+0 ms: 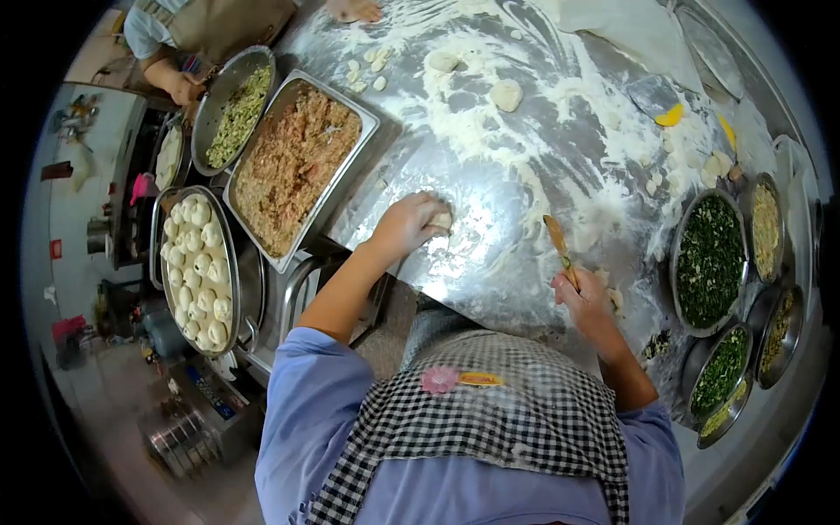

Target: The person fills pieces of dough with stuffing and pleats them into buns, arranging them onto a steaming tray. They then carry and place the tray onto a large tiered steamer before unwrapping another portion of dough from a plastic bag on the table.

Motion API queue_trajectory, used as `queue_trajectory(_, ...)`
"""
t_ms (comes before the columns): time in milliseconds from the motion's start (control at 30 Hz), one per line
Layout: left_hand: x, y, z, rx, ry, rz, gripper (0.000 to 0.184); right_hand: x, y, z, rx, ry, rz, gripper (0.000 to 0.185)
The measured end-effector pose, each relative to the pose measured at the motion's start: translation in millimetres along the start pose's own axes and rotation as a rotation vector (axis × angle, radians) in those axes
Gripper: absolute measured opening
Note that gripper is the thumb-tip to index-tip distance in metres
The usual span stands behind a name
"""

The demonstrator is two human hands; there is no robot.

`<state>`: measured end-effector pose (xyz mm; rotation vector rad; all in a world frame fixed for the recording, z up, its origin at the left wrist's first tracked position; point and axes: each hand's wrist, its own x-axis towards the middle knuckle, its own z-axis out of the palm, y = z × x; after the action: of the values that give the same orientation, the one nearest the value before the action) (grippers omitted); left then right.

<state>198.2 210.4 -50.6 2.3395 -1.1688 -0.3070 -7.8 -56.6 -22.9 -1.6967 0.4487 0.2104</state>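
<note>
At the near left edge of the floured steel table (pixel 411 175), my left hand (pixel 407 227) is closed around a small pale piece of dough (pixel 442 220), which shows past the fingertips. My right hand (pixel 586 302) grips a flat wooden spatula (pixel 556 238) near its lower end, its blade pointing up and away over the table. Bits of green stick to the spatula. Pale dough scraps (pixel 616 300) lie beside the right hand. Left of my left hand stands a deep metal tray (pixel 366 122) of minced meat filling (pixel 302 153).
A round tray of shaped buns (pixel 197 271) stands at far left, below a bowl of chopped greens (pixel 241 114). Bowls of green filling (pixel 710 258) line the right side. Dough balls (pixel 506 94) and a yellow-edged scraper (pixel 656 101) lie farther back. Another person's hand (pixel 354 9) rests at the top.
</note>
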Motion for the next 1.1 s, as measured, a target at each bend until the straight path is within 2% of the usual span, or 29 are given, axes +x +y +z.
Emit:
queue_trajectory(67, -12.2, -0.8, -4.3, 0.153, -0.016, 0.013, 0.039, 0.8, 4.1, 1.2, 0.021, -0.008, 0.001, 0.018)
queue_trajectory(100, -12.8, 0.4, -3.2, 0.215, 0.042, 0.086, 0.052, 0.3, 4.1, 2.0, 0.033, -0.005, 0.012, 0.017)
queue_trajectory(200, 5.2, 19.5, 19.2, 0.416, 0.096, 0.113, 0.077, 2.0, 9.5, 2.5, 0.048, -0.012, 0.048, 0.017)
queue_trajectory(233, 8.9, 24.6, 21.6, 0.363, -0.088, 0.031, 0.091, 1.6, 11.5, 1.6, 0.046, -0.015, 0.065, 0.016)
queue_trajectory(333, 37.7, 32.3, 20.2, 0.343, -0.062, -0.089, 0.089, 0.7, 11.0, 0.6, 0.013, 0.028, 0.061, 0.016)
queue_trajectory(500, 47.4, 18.9, 27.2, 0.405, 0.048, -0.140, 0.075, -1.0, 9.3, 1.8, -0.054, -0.017, 0.074, 0.018)
queue_trajectory(600, 67.5, 6.4, 13.2, 0.035, -0.132, -0.372, 0.061, -1.4, 5.7, -1.2, -0.077, -0.039, 0.017, 0.019)
queue_trajectory(633, 60.1, 1.6, 9.1, -0.268, 0.060, -0.361, 0.047, -2.2, 3.6, -1.5, -0.081, -0.047, 0.003, 0.019)
queue_trajectory(700, 38.0, 11.7, 14.8, 0.062, 0.269, -0.218, 0.046, -4.6, 5.9, 0.6, -0.032, -0.024, 0.002, 0.020)
queue_trajectory(767, 3.5, 35.4, 26.6, 0.282, 0.129, -0.141, 0.058, -4.4, 6.7, 2.5, -0.046, -0.016, 0.013, 0.021)
queue_trajectory(800, -14.2, 50.7, 32.5, 0.329, -0.116, -0.140, 0.072, -6.9, 6.0, 4.2, -0.088, -0.023, 0.027, 0.021)
queue_trajectory(867, -21.9, 38.1, 50.5, 0.302, 0.060, -0.068, 0.068, -4.4, 0.8, 9.4, -0.149, -0.038, 0.015, 0.022)
queue_trajectory(967, -7.8, 12.2, 33.2, -0.263, -0.026, -0.199, 0.062, -3.6, -9.7, 15.1, -0.208, -0.074, -0.028, 0.022)
queue_trajectory(1000, -6.8, 17.7, 18.2, -0.721, 0.086, -0.540, 0.042, -2.4, -14.4, 17.6, -0.211, -0.074, -0.039, 0.023)
queue_trajectory(1067, -5.6, 13.1, 18.9, -0.340, 0.357, -0.598, 0.038, 6.1, -21.6, 22.8, -0.226, -0.099, -0.045, 0.023)
queue_trajectory(1100, -6.0, 14.3, 19.8, -0.243, 0.318, -0.638, 0.038, 11.6, -24.1, 24.4, -0.240, -0.120, -0.032, 0.024)
